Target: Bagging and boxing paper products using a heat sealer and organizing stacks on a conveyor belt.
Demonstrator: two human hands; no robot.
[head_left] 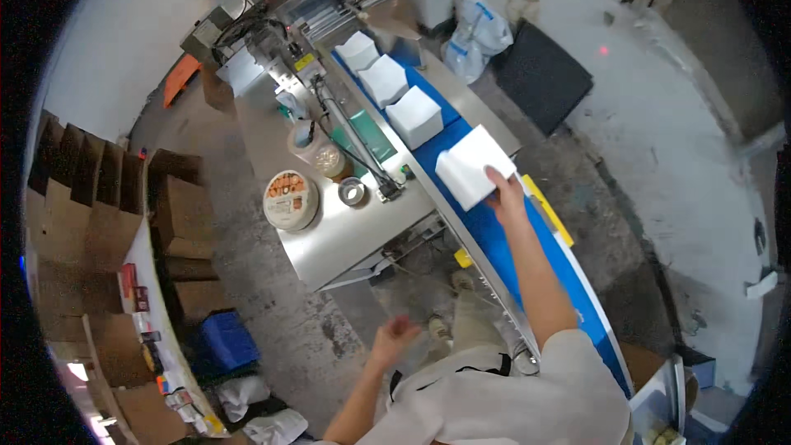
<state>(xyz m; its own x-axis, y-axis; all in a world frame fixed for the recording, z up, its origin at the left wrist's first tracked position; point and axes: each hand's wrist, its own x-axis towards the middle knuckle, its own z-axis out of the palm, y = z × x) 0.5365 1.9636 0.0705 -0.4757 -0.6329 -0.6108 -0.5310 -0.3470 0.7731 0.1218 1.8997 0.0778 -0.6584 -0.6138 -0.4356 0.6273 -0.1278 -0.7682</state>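
Note:
My right hand (507, 198) grips the near right edge of a white block (475, 166), perhaps a stack of paper or a carton; its exact kind does not show. Some of the fingers are hidden behind the block. It sits over the blue conveyor belt (494, 247), tilted a little. Farther up the belt, more white blocks of the same look, such as this one (414, 117), stand in a row. My left hand (395, 342) hangs low in front of my body, away from any object, and its fingers are smeared by motion.
Left of the belt stands a steel table (346, 239) with a round tub (290, 200), a tape roll (353, 191) and a machine arm (350, 136). Cardboard boxes (185, 214) and a blue bin (227, 342) are at far left. A dark panel (544, 78) lies beyond the belt.

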